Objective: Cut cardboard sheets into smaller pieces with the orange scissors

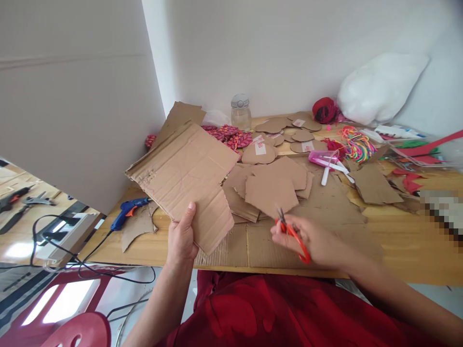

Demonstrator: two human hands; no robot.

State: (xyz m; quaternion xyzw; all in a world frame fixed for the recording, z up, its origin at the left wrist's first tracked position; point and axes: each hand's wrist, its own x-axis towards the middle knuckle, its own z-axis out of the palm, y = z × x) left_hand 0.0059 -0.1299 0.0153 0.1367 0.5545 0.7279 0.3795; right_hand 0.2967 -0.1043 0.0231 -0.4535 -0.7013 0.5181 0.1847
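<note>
Left hand point(182, 236) raised, thumb up and gripping, right hand point(314, 239) curled closed, forearms extended forward

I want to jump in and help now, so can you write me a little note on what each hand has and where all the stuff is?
Left hand: fingers grip the big cardboard sheet by its lower edge, tilted up over the table.
Right hand: holds the small orange scissors, blades up, apart from the sheet.
Done: cut cardboard pieces lie just beyond; heart shapes farther back.
Left: the big sheet shows no fresh cut yet.
Blue glue gun lies at the left edge.
</note>
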